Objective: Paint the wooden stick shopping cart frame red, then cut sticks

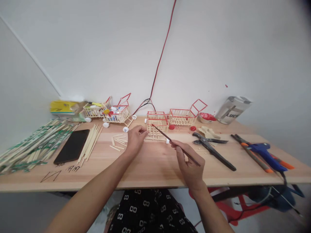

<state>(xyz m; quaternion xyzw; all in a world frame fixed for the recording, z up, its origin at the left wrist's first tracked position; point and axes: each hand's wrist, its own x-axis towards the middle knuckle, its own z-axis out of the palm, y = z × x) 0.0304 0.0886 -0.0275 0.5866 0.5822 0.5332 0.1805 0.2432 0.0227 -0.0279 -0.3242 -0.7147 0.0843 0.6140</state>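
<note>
In the middle of the table stands a small cart made of wooden sticks (157, 124), its upper edges painted red. My left hand (136, 137) is at the cart's left side, fingers closed against its edge. My right hand (190, 163) grips a thin dark paintbrush (162, 133), its tip at the cart's red-edged top. Behind and right stands another stick cart (183, 117) with a red rim, red handle and red wheels. A bowl of red paint (206, 117) is beside it.
Two more carts (118, 113) filled with small items stand back left. Wrapped chopsticks (36, 145), a phone (71, 147), loose sticks (90, 144) and short cut pieces (119, 141) lie left. Cutters (213, 150), a blue glue gun (267, 153) and a metal can (233, 110) are right.
</note>
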